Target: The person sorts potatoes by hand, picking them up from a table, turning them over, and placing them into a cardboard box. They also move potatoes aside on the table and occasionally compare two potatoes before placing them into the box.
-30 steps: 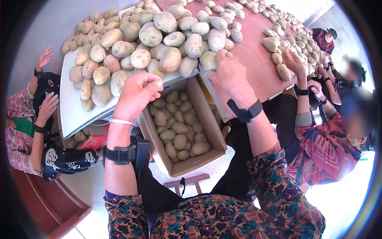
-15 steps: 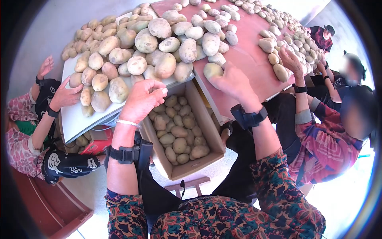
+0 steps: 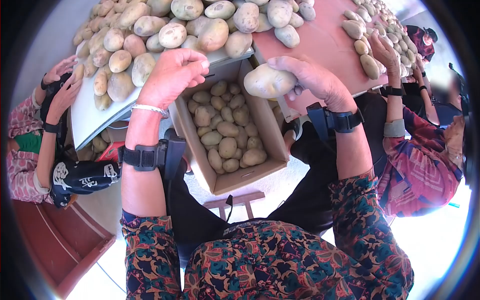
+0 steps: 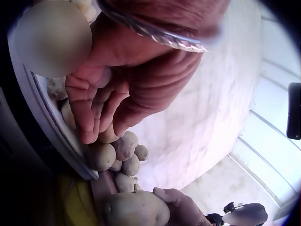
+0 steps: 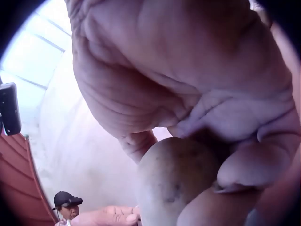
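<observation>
A large pale potato point(image 3: 270, 81) is gripped between the thumb and fingers of the right hand point(image 3: 317, 80), above the right rim of the cardboard box point(image 3: 267, 117). In the right wrist view the same potato point(image 5: 171, 179) shows dark specks. The left hand point(image 3: 172, 77), its fingers loosely bent with nothing in them, hovers by the front edge of the white table, left of the box. The left wrist view shows the left hand point(image 4: 136, 75) in front of heaped potatoes point(image 4: 101, 157), and the held potato point(image 4: 136, 208) lower down. Several smaller potatoes point(image 3: 227, 128) lie inside the box.
Potatoes point(image 3: 172, 35) are heaped on the white table point(image 3: 90, 117). The red table point(image 3: 325, 42) adjoins it, with more potatoes point(image 3: 370, 66) at its right. Other people's hands point(image 3: 62, 97) are at the left and right point(image 3: 387, 55). A wooden stool point(image 3: 235, 201) stands below the box.
The right hand has lifted the large potato off the red table and brought it toward the box. The left hand stays empty. The head view has tilted down, and the neighbours' hands have shifted.
</observation>
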A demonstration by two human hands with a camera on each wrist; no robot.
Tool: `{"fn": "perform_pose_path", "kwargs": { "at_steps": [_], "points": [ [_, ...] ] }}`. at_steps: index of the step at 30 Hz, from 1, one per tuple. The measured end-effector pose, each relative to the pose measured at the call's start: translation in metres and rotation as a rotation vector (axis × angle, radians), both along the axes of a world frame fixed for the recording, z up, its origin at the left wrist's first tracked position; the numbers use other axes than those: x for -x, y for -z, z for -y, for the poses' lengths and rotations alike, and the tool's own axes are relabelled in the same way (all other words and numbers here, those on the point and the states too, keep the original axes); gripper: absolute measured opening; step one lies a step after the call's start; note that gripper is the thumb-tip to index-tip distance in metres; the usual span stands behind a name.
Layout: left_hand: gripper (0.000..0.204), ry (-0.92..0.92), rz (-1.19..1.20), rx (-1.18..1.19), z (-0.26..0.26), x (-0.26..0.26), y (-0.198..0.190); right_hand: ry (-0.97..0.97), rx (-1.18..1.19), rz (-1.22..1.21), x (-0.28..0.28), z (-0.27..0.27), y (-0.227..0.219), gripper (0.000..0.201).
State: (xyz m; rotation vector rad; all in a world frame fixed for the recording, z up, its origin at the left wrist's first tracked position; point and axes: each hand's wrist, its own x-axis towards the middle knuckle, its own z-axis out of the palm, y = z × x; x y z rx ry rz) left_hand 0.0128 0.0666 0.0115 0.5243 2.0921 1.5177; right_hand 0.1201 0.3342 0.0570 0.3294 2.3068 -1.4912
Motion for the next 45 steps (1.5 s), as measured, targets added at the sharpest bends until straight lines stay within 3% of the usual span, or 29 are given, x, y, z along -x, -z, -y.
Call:
{"fn": "perform_pose_path", "kwargs": {
  "at_steps": [2, 6, 8, 9, 11, 16, 19, 22, 25, 30, 37, 40, 45],
  "points": [
    [0.031, -0.005, -0.01, 0.015, 0.002, 0.001, 0.0, -0.137, -0.131, -0.021, 0.003, 0.005, 0.009, 0.047],
    [0.029, -0.033, -0.021, 0.001, 0.005, -0.001, -0.004, -0.162, -0.261, 0.016, 0.005, 0.027, 0.017, 0.045],
    [0.028, -0.055, -0.014, -0.02, 0.007, 0.0, -0.005, -0.329, -0.581, -0.105, 0.0, 0.042, 0.018, 0.036],
    [0.028, -0.054, -0.026, -0.016, 0.008, 0.0, -0.005, -0.332, -0.579, -0.103, -0.002, 0.049, 0.019, 0.036],
    [0.029, -0.053, -0.034, -0.01, 0.01, 0.0, -0.006, -0.56, -1.006, -0.176, -0.006, 0.058, 0.028, 0.027],
    [0.03, -0.076, -0.039, -0.008, 0.013, 0.001, -0.004, -0.454, -1.026, -0.188, 0.006, 0.052, 0.034, 0.022],
    [0.029, -0.085, -0.05, -0.011, 0.015, 0.0, -0.004, -0.329, -0.967, -0.398, 0.018, 0.03, 0.036, 0.017],
    [0.025, -0.08, -0.046, -0.031, 0.017, 0.001, -0.001, -0.084, -0.842, -0.54, 0.028, 0.014, 0.02, 0.019],
    [0.023, -0.052, 0.031, -0.066, 0.021, 0.008, 0.01, 0.059, -0.928, -0.648, 0.041, -0.01, 0.007, 0.021],
    [0.022, -0.102, 0.007, -0.013, 0.016, -0.001, 0.001, 0.44, -0.771, -0.645, 0.049, -0.021, -0.008, 0.022],
    [0.023, -0.123, 0.032, -0.023, 0.014, -0.004, -0.001, 0.456, -0.582, -0.786, 0.077, 0.007, 0.008, 0.032],
    [0.022, -0.113, 0.021, -0.032, 0.014, -0.004, 0.001, 0.264, -0.783, -0.577, 0.08, 0.039, 0.0, 0.051],
    [0.021, -0.097, 0.01, -0.033, 0.013, -0.009, 0.001, 0.266, -0.864, -0.532, 0.1, 0.054, 0.018, 0.053]
  ]
}}
